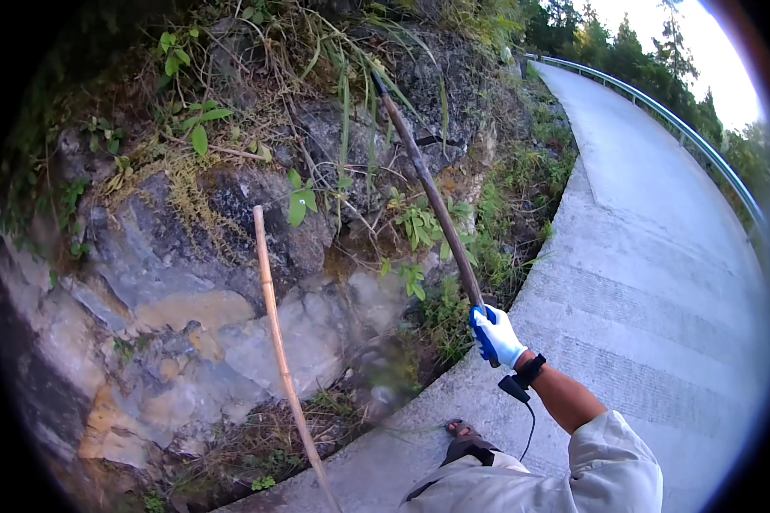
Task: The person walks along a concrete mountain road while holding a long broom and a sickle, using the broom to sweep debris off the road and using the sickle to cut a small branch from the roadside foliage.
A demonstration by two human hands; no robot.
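My right hand (496, 335), in a white glove with a blue palm, is closed round the lower end of a long wooden pole (436, 198). The pole slants up and to the left. Its dark far tip reaches the long grass blades (345, 94) hanging from the rock face; whether a blade sits at that tip is hard to make out. A jointed bamboo stick (280, 342) rises from the lower edge in front of the rock, its top end free. What supports its lower end is out of the picture. My left hand does not show.
A rough rock bank (222, 316) with shrubs and dry stems fills the left side. On the right a concrete road (633, 299) climbs away, edged by a metal guardrail (706, 147). My sandalled foot (460, 427) stands near the road's edge. A black wrist strap (529, 371) trails a cable.
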